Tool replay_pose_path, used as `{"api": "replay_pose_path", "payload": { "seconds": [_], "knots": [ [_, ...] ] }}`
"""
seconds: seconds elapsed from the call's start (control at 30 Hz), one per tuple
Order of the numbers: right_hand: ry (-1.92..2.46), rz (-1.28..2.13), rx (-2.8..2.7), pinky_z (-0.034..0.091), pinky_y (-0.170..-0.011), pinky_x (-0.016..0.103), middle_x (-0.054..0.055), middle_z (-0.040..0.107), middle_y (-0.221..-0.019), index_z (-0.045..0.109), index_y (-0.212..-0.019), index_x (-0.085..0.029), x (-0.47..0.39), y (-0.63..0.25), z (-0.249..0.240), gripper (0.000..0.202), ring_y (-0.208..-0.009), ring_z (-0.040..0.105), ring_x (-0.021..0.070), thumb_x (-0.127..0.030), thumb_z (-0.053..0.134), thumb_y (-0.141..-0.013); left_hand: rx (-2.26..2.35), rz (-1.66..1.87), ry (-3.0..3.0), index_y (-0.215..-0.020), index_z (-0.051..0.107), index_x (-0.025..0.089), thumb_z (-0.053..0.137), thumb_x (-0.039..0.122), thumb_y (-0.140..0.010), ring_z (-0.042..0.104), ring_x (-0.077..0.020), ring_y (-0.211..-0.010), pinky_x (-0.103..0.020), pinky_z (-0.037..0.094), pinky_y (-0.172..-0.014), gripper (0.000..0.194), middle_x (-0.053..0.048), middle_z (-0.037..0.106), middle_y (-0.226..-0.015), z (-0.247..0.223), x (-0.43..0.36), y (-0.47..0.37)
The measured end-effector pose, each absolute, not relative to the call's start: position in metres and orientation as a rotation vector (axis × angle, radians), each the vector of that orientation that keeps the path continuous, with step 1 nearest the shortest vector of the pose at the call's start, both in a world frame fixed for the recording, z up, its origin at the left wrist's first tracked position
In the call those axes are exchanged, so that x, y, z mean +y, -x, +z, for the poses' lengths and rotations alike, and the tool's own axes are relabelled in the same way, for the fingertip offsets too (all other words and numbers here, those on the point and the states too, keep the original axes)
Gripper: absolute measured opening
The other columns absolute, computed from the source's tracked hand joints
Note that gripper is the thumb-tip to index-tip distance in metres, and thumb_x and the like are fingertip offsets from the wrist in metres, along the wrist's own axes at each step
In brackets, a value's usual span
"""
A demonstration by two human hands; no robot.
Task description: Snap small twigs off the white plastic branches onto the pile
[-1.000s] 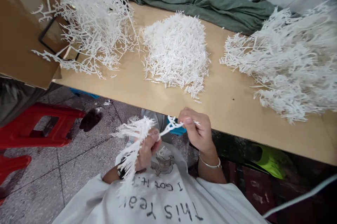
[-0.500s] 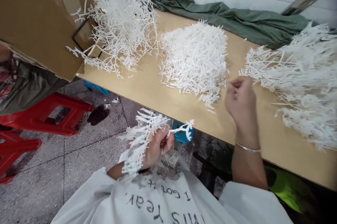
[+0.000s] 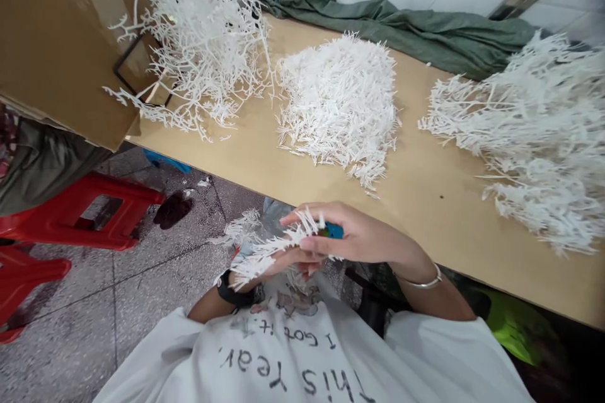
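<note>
- Head view: nearest, below the table edge, the left hand is closed around a white branched plastic sprig, mostly hidden behind the right hand.
- The right hand lies across the sprig's tip, fingers pinching it.
- Beyond, on the tan table, a heap of small white pieces sits in the middle.
- Left of it, a tangle of bare white stems leans on a cardboard box.
- Right, a pile of white sprigs.
- Farthest, a green cloth along the tiled wall.
</note>
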State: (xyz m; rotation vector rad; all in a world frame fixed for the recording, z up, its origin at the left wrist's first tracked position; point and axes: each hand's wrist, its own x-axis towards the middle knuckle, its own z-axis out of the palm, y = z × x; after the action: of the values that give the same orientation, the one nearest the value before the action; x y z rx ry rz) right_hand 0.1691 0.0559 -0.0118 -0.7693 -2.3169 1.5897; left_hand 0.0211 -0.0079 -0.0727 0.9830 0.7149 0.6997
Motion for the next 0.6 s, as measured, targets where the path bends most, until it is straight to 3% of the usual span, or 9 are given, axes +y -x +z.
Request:
{"api": "replay_pose_path", "payload": {
  "seconds": [0.1, 0.2, 0.27, 0.4, 0.47, 0.6],
  "knots": [
    [0.874, 1.8, -2.103, 0.044, -0.049, 0.019, 0.003, 0.066, -0.07, 0.066, -0.09, -0.012, 0.052, -0.164, -0.026, 0.037, -0.056, 0.057, 0.0096, -0.045, 0.051, -0.089, 0.65, 0.528, -1.109, -0.071, 0.057, 0.016, 0.05, 0.051, -0.084, 0.055, -0.0142, -0.058, -0.03, 0.051, -0.056, 0.037, -0.002, 0.056, -0.066, -0.069, -0.009, -0.015],
    [0.8, 1.902, -1.97, 0.038, -0.046, 0.019, 0.001, 0.06, -0.062, 0.065, -0.079, -0.011, 0.043, -0.163, -0.03, 0.039, -0.05, 0.051, 0.0074, -0.047, 0.051, -0.089, 0.741, 0.495, -1.589, -0.102, 0.062, 0.019, 0.062, 0.052, -0.077, 0.06, -0.0256, -0.099, -0.041, 0.05, -0.089, 0.041, -0.008, 0.064, -0.101, -0.061, -0.014, 0.013],
    [0.694, 1.848, -1.967, 0.039, -0.052, 0.02, 0.002, 0.058, -0.064, 0.064, -0.073, -0.012, 0.037, -0.165, -0.026, 0.041, -0.055, 0.05, 0.0078, -0.046, 0.049, -0.09, 0.715, 0.517, -1.879, -0.122, 0.054, 0.021, 0.069, 0.055, -0.071, 0.051, -0.031, -0.116, -0.045, 0.04, -0.102, 0.063, -0.012, 0.059, -0.12, -0.055, -0.015, 0.042],
    [0.588, 1.747, -2.045, 0.038, -0.057, 0.021, 0.001, 0.054, -0.066, 0.058, -0.072, -0.013, 0.027, -0.165, -0.017, 0.039, -0.06, 0.047, 0.0073, -0.04, 0.04, -0.095, 0.581, 0.667, -1.923, -0.143, 0.029, 0.022, 0.058, 0.073, -0.068, 0.053, -0.0316, -0.115, -0.042, 0.045, -0.095, 0.096, -0.016, 0.05, -0.134, -0.039, -0.009, 0.086],
    [0.617, 1.709, -2.116, 0.035, -0.055, 0.021, 0.0, 0.051, -0.063, 0.056, -0.071, -0.013, 0.025, -0.162, -0.017, 0.037, -0.057, 0.044, 0.0068, -0.039, 0.043, -0.094, 0.768, 0.885, -1.824, -0.142, 0.03, 0.02, 0.041, 0.075, -0.077, 0.054, -0.0291, -0.111, -0.041, 0.045, -0.093, 0.086, -0.017, 0.05, -0.132, -0.026, -0.002, 0.085],
    [0.726, 1.629, -2.1, 0.026, -0.046, 0.02, -0.004, 0.042, -0.052, 0.054, -0.06, -0.012, 0.024, -0.158, -0.023, 0.043, -0.049, 0.035, 0.0051, -0.046, 0.053, -0.087, 0.873, 0.679, -2.054, -0.114, 0.051, 0.018, 0.053, 0.049, -0.087, 0.057, -0.0212, -0.095, -0.031, 0.045, -0.082, 0.041, -0.011, 0.058, -0.112, 0.0, 0.011, 0.052]
  ]
}}
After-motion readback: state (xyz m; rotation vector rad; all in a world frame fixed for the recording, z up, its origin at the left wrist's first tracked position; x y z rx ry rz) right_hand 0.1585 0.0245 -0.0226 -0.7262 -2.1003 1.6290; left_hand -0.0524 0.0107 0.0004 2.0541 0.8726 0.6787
